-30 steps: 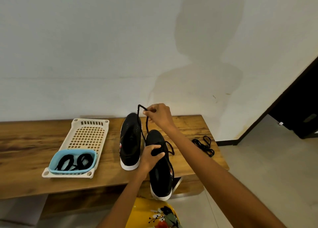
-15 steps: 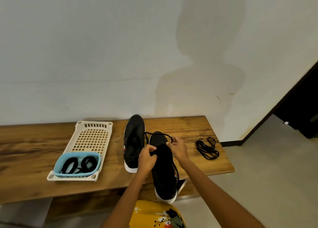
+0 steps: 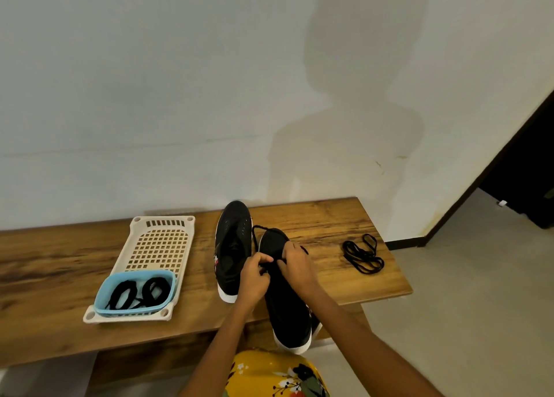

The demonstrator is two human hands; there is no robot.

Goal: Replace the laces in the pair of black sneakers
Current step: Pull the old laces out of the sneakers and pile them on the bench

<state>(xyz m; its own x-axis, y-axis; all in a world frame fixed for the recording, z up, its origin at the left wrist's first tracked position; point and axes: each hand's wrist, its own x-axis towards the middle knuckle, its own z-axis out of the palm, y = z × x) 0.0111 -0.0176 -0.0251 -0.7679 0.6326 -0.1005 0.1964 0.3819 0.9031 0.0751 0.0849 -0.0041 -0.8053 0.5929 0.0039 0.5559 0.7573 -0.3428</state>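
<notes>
A lace [image 3: 257,237] on the near sneaker [image 3: 286,306] is pinched by both hands, left [image 3: 253,278] and right [image 3: 295,261]; the eyelets are hidden beneath them. The heel overhangs the worktop [image 3: 344,276].

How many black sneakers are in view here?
2. One sneaker lies on the wooden bench, right of the white tray. The other sneaker, heel overhanging the bench's front edge, is under both hands.

Both forearms extended toward 12 o'clock, converging. Left hand [image 3: 253,276] and right hand [image 3: 295,264] side by side, fingers curled, each in a pinching grip.
</notes>
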